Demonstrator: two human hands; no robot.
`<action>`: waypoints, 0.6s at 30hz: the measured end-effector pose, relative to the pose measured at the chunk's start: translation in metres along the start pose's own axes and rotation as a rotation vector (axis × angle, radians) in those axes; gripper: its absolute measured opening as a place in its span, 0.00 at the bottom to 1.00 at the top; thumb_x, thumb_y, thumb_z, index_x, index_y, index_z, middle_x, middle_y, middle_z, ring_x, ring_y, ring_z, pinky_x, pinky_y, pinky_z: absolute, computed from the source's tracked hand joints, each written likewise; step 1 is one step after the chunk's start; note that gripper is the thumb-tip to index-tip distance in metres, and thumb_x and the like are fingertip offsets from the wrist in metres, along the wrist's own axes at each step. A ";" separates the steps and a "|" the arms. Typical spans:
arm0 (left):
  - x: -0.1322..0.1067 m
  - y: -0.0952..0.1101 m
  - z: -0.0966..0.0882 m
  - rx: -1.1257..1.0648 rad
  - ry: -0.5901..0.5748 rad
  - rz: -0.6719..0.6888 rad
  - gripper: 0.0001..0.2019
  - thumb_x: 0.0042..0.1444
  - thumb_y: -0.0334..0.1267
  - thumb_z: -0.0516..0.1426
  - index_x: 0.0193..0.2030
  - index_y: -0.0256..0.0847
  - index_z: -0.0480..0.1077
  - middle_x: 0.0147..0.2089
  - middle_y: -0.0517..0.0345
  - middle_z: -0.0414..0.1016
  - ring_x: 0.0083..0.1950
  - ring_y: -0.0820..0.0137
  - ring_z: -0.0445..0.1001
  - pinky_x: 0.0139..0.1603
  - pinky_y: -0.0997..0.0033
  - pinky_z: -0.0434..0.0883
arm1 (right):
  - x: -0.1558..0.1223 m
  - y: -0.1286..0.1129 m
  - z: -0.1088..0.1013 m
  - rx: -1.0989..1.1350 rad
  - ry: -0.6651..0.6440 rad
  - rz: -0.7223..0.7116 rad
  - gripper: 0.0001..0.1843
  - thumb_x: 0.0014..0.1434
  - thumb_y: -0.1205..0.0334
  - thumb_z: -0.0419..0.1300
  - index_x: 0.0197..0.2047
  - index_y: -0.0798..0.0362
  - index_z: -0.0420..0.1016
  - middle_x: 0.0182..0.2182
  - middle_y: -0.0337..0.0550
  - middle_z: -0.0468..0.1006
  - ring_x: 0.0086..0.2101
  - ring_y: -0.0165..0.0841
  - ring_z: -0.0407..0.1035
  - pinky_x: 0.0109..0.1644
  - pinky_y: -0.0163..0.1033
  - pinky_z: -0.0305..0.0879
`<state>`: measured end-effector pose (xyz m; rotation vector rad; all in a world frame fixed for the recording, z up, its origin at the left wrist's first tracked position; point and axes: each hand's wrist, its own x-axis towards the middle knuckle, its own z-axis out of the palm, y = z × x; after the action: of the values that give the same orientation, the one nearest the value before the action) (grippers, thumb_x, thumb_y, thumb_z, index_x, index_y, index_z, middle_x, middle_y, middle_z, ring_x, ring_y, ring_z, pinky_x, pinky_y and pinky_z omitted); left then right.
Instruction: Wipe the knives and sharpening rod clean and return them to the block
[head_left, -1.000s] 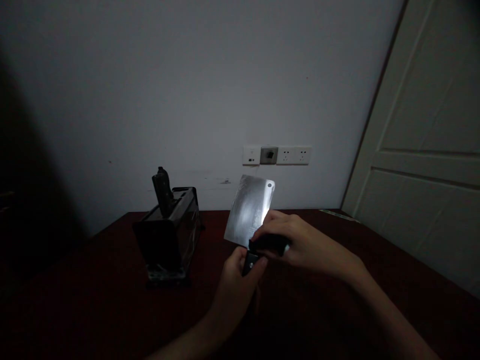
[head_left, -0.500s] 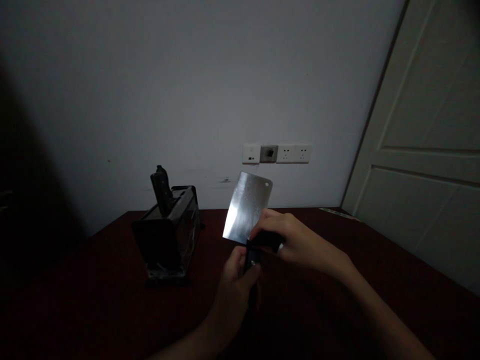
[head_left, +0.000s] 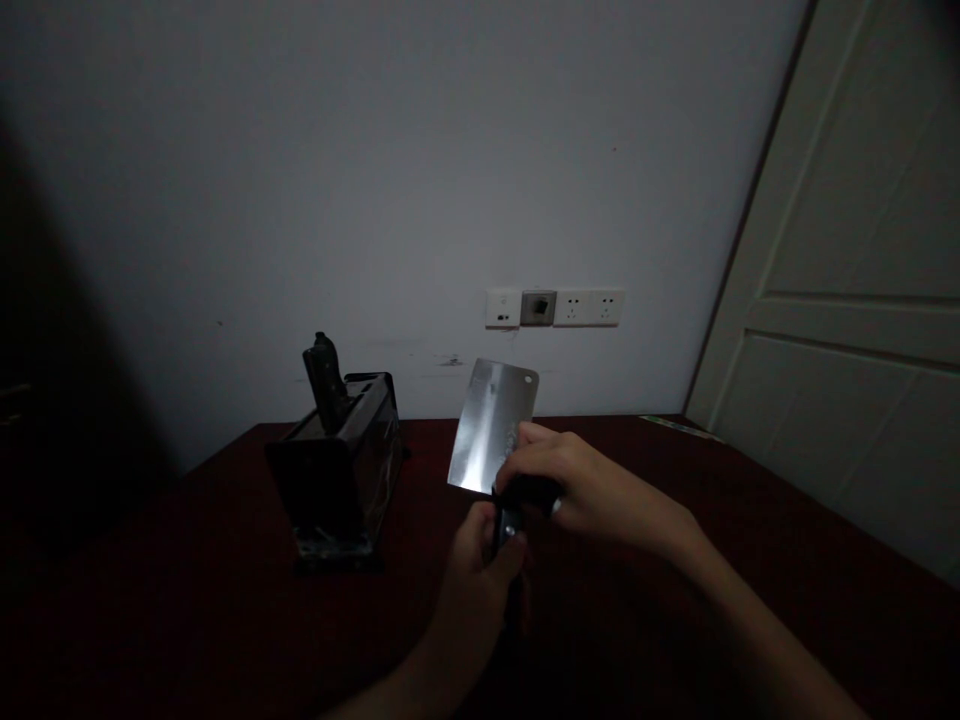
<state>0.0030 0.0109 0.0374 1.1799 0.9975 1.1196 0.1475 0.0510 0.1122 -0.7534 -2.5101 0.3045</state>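
A cleaver (head_left: 491, 425) stands with its broad steel blade pointing up, tilted slightly to the right, a small hole near the top right corner. My left hand (head_left: 480, 565) is wrapped round its black riveted handle. In my right hand (head_left: 574, 480) is a dark object (head_left: 532, 492) with a pale spot at its right end; the fingers cover much of it and its kind does not show. This hand is at the blade's lower right edge, just above the handle. Whether the dark object touches the blade, I cannot tell.
On the dark red table (head_left: 225, 520) to the left stands a black knife block (head_left: 352, 440) with black handles (head_left: 324, 380) sticking up from it. Wall sockets and a switch (head_left: 538, 307) are behind the cleaver. A pale panelled door (head_left: 840, 300) is on the right.
The cleaver's blade has dropped slightly, and its top has shifted a little left. My left hand has moved slightly down and right; my right hand has stayed close to the blade's base.
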 end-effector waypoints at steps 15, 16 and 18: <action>-0.006 0.000 0.004 -0.001 -0.015 0.021 0.13 0.49 0.45 0.54 0.31 0.41 0.55 0.17 0.70 0.58 0.12 0.81 0.56 0.11 0.82 0.55 | 0.003 -0.004 -0.003 0.042 -0.002 -0.090 0.13 0.52 0.80 0.52 0.33 0.53 0.69 0.31 0.39 0.71 0.35 0.30 0.63 0.39 0.35 0.58; -0.006 0.000 0.004 -0.011 -0.022 0.021 0.12 0.49 0.45 0.54 0.31 0.41 0.55 0.17 0.70 0.58 0.12 0.81 0.56 0.11 0.82 0.54 | 0.002 -0.004 -0.005 0.041 -0.009 -0.080 0.13 0.51 0.80 0.52 0.33 0.53 0.69 0.31 0.39 0.71 0.35 0.30 0.63 0.38 0.35 0.58; -0.006 -0.001 0.004 -0.022 -0.033 0.025 0.12 0.50 0.45 0.54 0.32 0.41 0.55 0.18 0.70 0.58 0.12 0.81 0.56 0.11 0.82 0.55 | -0.001 -0.004 -0.008 0.029 -0.024 -0.046 0.15 0.49 0.82 0.52 0.33 0.53 0.70 0.30 0.40 0.71 0.34 0.30 0.63 0.36 0.35 0.58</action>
<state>0.0058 0.0045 0.0369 1.1919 0.9455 1.1251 0.1510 0.0474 0.1202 -0.6829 -2.5359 0.3349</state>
